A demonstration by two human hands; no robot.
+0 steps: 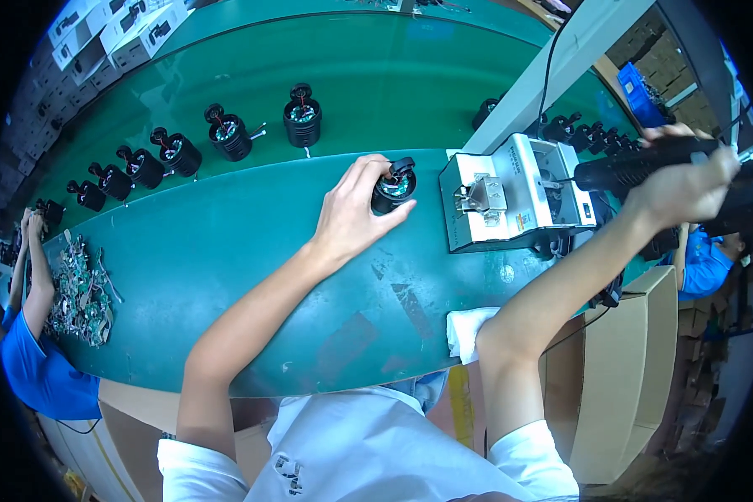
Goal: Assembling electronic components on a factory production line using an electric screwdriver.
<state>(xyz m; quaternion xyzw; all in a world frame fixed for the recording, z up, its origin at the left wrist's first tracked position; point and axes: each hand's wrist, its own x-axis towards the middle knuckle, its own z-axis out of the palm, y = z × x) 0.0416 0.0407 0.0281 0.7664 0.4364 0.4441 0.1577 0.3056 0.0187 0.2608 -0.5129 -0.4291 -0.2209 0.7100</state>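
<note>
A ribbed, matte-black cylinder (390, 201) stands on the smooth, scuffed green desk (226, 309), its small round cap raised at the rim and pale, greenish parts showing inside its open top. The left hand (351, 207) covers its left side, hiding part of the wall; the fingers curl round behind and the thumb lies along the front, holding it. To its right sits a boxy pale-metal machine (519, 197) with an open recess and dark sides. The right hand (682, 191), slightly blurred, has its fingers wrapped round a thick black power screwdriver (623, 173), whose thin bit points left into the recess; whether it touches anything there, I cannot tell. The left forearm slants up and inward; the right reaches up and outward, elbow beside a crumpled white cloth (468, 333).
</note>
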